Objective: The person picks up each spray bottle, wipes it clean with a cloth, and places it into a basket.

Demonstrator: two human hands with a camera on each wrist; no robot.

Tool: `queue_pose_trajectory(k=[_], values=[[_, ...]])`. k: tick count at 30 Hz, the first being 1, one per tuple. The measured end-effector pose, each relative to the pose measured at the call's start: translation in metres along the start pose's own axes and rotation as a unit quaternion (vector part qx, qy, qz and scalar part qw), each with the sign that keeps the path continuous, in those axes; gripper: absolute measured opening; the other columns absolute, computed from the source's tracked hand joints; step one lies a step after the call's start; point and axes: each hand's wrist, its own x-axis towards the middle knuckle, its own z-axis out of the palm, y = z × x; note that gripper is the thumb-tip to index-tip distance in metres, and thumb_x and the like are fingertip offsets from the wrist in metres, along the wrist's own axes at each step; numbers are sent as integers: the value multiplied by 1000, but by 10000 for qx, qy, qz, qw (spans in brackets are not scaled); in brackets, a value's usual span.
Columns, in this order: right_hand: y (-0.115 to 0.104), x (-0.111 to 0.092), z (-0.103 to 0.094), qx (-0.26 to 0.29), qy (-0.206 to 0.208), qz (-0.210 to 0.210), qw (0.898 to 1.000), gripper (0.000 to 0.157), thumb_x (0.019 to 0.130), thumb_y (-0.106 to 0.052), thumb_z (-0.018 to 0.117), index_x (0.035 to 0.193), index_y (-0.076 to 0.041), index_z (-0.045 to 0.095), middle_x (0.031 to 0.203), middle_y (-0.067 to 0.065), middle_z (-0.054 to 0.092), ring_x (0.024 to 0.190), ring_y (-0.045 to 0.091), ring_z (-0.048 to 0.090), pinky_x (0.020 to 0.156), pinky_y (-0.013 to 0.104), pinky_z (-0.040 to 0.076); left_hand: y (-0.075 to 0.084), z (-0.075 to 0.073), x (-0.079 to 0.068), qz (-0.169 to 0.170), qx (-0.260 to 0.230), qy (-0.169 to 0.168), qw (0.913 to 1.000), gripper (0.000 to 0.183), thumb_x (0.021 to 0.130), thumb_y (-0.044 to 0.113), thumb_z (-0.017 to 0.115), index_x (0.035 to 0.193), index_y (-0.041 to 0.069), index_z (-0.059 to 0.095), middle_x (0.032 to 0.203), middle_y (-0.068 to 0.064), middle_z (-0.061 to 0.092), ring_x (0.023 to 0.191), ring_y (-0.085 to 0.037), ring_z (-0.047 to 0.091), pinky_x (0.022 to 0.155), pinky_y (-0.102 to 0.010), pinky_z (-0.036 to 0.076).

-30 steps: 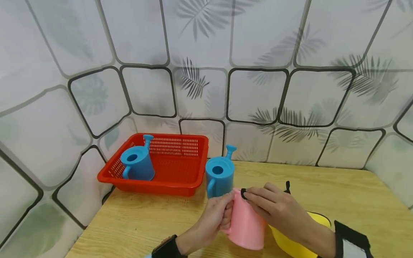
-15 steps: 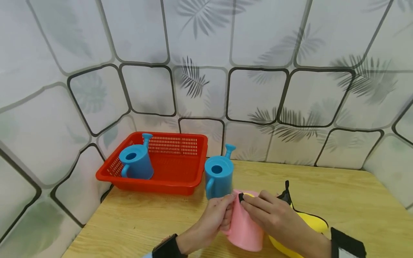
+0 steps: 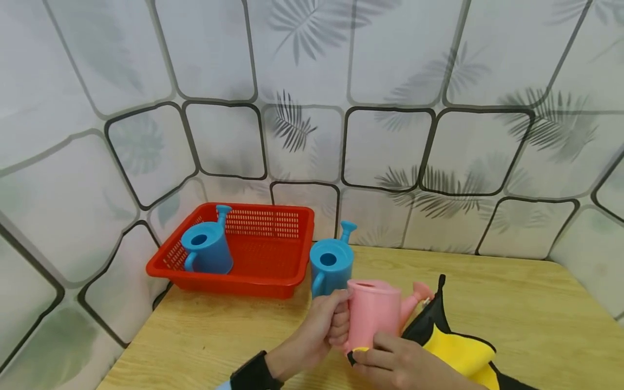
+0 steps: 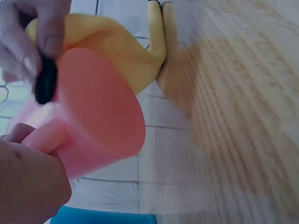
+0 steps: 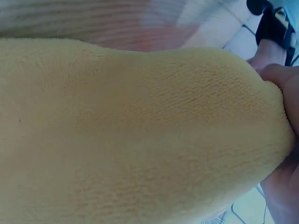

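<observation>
My left hand (image 3: 324, 325) grips the handle of a pink watering can (image 3: 374, 311), which is held up over the table with its spout to the right. Bunched under my right hand (image 3: 397, 363) is a yellow cloth (image 3: 458, 349) with a black edge. The right fingers pinch it against the can's lower side, by the bottom edge. In the left wrist view the can's base (image 4: 105, 107) faces the camera, and the black edge lies between the right fingers and the can. Yellow plush fabric (image 5: 140, 126) fills most of the right wrist view.
Just behind my left hand stands a blue watering can (image 3: 331, 265) on the wooden table (image 3: 219, 346). To the left, a red plastic basket (image 3: 273, 284) holds another blue watering can (image 3: 209, 249). A patterned curtain-like backdrop (image 3: 302, 141) rises behind the table.
My right hand has moved down with the cloth from the can's top rim to its lower side. The pink can has turned more upright, and its spout now shows.
</observation>
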Motion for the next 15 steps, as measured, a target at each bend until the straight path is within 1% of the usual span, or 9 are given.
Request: queue_pose_trajectory(k=[3,8,9,11,13,15], values=[[-4,0,0,251,-125,-21,9996,24,103,-19,46,104,-17,69,98,-10,69,70,5,43,59,15,32,3,-3,1,25,-303,-142,9994,45,94,32,53,56,19,34,44,8,32,36,-7,29,36,-16,25],[-6,0,0,184,-100,-86,9997,30,106,-17,38,105,-18,69,102,-10,68,70,5,42,60,16,32,5,-6,3,59,-576,-402,9975,46,95,30,50,53,20,33,43,9,30,34,-5,26,34,-15,24],[-6,1,-1,180,-119,-93,9997,29,106,-16,40,106,-18,68,103,-9,68,70,5,42,60,16,32,5,-7,3,67,-594,-449,9972,46,95,30,50,53,20,33,43,9,30,35,-6,26,34,-15,24],[-6,1,-1,212,-209,-74,9995,21,102,-16,48,107,-18,68,104,-9,68,71,5,43,60,15,33,6,-8,2,85,-595,-505,9969,46,95,30,49,53,20,33,44,9,30,35,-6,26,35,-15,23],[-6,0,-1,244,-289,-70,9993,16,97,-16,58,109,-17,68,105,-8,69,72,6,44,61,15,33,6,-8,2,81,-600,-547,9967,46,96,30,49,54,20,32,44,9,29,35,-6,25,35,-15,23],[-5,-1,-1,261,-325,-77,9991,18,92,-18,65,111,-16,68,107,-7,69,73,6,45,61,15,34,6,-9,2,82,-601,-585,9964,46,96,30,48,54,20,32,44,9,29,35,-6,25,35,-15,23]])
